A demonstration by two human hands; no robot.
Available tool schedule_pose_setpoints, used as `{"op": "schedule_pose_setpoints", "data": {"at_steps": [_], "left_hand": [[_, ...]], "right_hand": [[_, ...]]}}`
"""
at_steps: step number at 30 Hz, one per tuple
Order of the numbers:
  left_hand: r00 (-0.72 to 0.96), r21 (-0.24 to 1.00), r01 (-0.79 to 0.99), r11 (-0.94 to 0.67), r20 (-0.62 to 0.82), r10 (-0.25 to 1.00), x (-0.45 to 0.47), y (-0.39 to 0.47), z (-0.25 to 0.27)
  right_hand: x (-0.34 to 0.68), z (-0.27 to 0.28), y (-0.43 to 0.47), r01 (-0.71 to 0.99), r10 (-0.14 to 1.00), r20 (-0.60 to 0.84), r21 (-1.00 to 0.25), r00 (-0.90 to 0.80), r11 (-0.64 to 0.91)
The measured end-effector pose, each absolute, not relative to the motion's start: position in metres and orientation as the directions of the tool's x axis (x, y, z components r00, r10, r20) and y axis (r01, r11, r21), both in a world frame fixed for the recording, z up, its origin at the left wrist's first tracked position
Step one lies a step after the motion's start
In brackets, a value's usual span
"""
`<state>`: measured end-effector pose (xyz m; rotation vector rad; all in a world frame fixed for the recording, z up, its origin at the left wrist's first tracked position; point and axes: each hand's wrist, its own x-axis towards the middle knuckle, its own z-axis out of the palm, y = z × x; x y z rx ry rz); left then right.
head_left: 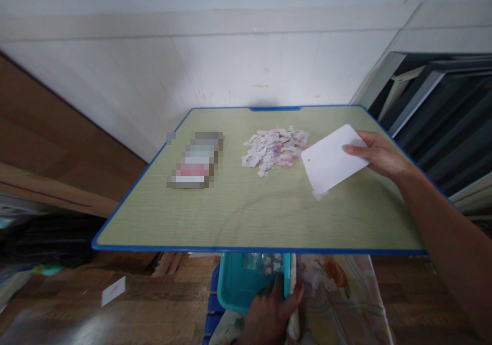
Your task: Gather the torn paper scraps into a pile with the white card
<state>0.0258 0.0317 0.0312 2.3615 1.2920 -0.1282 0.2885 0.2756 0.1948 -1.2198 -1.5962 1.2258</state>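
Observation:
My right hand [378,153] pinches a white card [334,158] with rounded corners and a small hole, thumb on top. The card is tilted over the right side of the table. A few paper scraps [320,195] show at its lower corner. Just left of the card lies a heap of torn paper scraps [274,149], white with pink bits. Below the table's front edge, my left hand [269,306] is closed on the rim of a teal plastic basin [234,291], fingers inside and thumb outside. Some small pieces, hard to make out, lie in the basin.
The table [172,222] has a blue edge and meets a white wall [238,73]. A pixelated oblong item [196,160] lies on its left. Below are a patterned cloth [346,304] with scraps and a paper [114,290] on the floor. Dark panels [442,104] lean at right.

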Motion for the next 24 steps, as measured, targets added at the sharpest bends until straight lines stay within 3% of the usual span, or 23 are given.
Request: {"op": "schedule_pose_setpoints", "data": {"at_steps": [12, 18, 24], "left_hand": [[0.536, 0.317, 0.838, -0.444, -0.329, 0.778, 0.026, 0.033, 0.027], [0.526, 0.312, 0.845, -0.435, -0.332, 0.783, 0.026, 0.031, 0.029], [0.527, 0.335, 0.841, -0.424, -0.336, 0.781, 0.024, 0.03, 0.028]], "right_hand": [[0.279, 0.206, 0.264, 0.318, 0.847, -0.208, -0.947, -0.489, -0.049], [0.264, 0.211, 0.256, 0.327, 0.708, -0.321, -0.935, -0.629, -0.133], [0.264, 0.206, 0.255, 0.269, 0.712, -0.335, -0.94, -0.617, -0.21]]}}
